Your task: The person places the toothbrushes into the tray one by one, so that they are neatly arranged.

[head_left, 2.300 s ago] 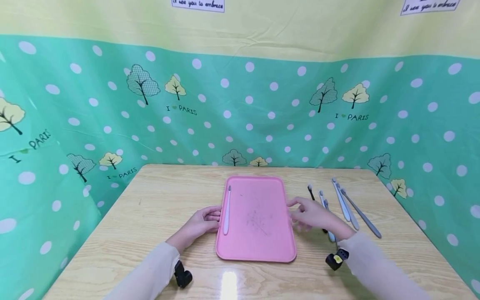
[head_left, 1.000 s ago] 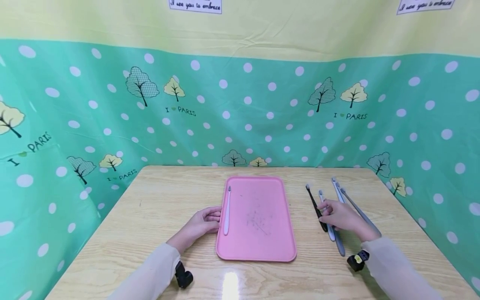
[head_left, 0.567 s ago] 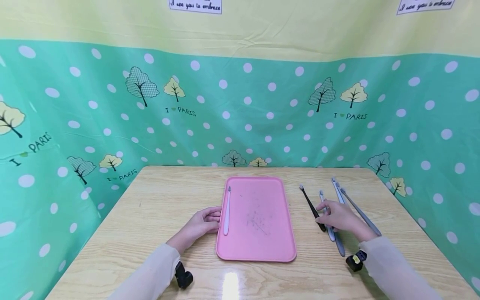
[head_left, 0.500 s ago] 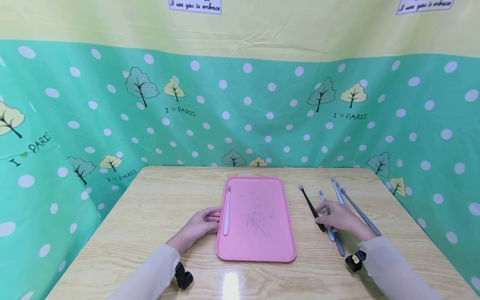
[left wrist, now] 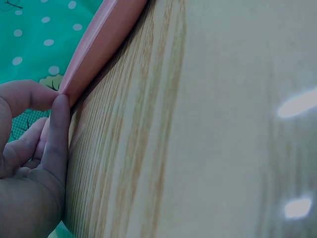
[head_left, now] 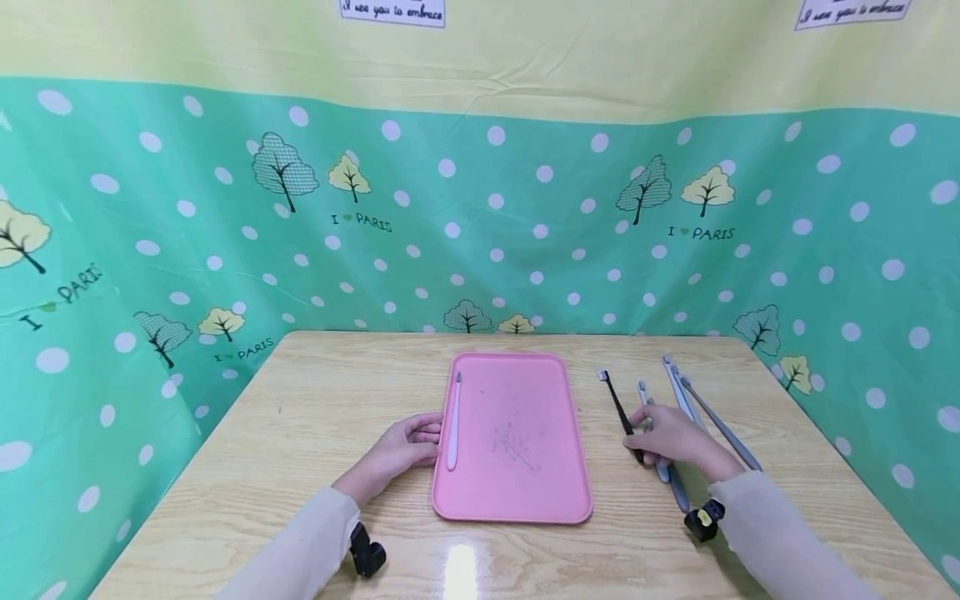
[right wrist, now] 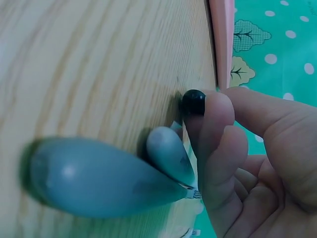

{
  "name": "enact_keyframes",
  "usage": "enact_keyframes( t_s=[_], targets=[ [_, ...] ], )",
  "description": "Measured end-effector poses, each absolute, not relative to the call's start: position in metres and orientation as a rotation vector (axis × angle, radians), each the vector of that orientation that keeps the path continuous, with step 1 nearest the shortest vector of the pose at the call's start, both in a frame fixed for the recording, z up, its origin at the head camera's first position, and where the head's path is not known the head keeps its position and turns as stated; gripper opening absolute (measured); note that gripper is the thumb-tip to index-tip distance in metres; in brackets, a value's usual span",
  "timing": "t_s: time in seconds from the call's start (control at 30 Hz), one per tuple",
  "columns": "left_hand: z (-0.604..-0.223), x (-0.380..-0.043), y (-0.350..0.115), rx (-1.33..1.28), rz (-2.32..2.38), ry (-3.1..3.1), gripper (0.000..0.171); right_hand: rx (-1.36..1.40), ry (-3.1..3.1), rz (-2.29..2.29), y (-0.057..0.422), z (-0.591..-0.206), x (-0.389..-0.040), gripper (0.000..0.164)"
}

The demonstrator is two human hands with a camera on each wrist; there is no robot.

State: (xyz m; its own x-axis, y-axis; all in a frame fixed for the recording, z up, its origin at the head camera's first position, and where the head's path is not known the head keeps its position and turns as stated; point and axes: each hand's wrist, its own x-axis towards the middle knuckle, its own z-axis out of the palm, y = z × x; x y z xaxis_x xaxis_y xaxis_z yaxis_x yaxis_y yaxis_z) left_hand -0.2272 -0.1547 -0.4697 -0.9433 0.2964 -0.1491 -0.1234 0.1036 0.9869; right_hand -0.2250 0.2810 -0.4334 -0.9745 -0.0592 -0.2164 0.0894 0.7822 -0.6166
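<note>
One right hand, grip narrow: thumb and fingers pinch the black toothbrush near its handle end, bristle head pointing away from the person. Can't tell if the handle is off the counter. Step looks like getting it clear of its neighbours; best done with a firm pinch, brush raised before any sideways shift, since a low pull could drag the pale toothbrush and grey-handled toothbrush just beside, under the hand. Holding so near the end, the head may dip; keep it level. Three more toothbrushes, e.g. the long grey one, lie farther right. Left hand pinches the left rim of the pink tray, good for steadying; white toothbrush inside along that rim.
</note>
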Motion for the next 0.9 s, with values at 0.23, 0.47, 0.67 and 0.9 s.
enact_keyframes(
  t_s=[0.23,0.47,0.67,0.9],
  targets=[
    [-0.468,-0.225,-0.154,0.175,1.914,2.077,0.063,-0.024,2.742,-0.996,0.284,-0.436,-0.225,0.044],
    [-0.469,-0.226,-0.155,0.179,1.917,2.065,0.062,-0.034,2.751,-1.029,0.283,-0.435,-0.225,0.043],
    [-0.471,-0.228,-0.155,0.173,1.901,2.082,0.062,-0.070,2.718,-1.124,0.276,-0.430,-0.225,0.046],
    [-0.471,-0.228,-0.155,0.163,1.902,2.079,0.062,-0.113,2.578,-1.284,0.265,-0.425,-0.225,0.051]
  ],
)
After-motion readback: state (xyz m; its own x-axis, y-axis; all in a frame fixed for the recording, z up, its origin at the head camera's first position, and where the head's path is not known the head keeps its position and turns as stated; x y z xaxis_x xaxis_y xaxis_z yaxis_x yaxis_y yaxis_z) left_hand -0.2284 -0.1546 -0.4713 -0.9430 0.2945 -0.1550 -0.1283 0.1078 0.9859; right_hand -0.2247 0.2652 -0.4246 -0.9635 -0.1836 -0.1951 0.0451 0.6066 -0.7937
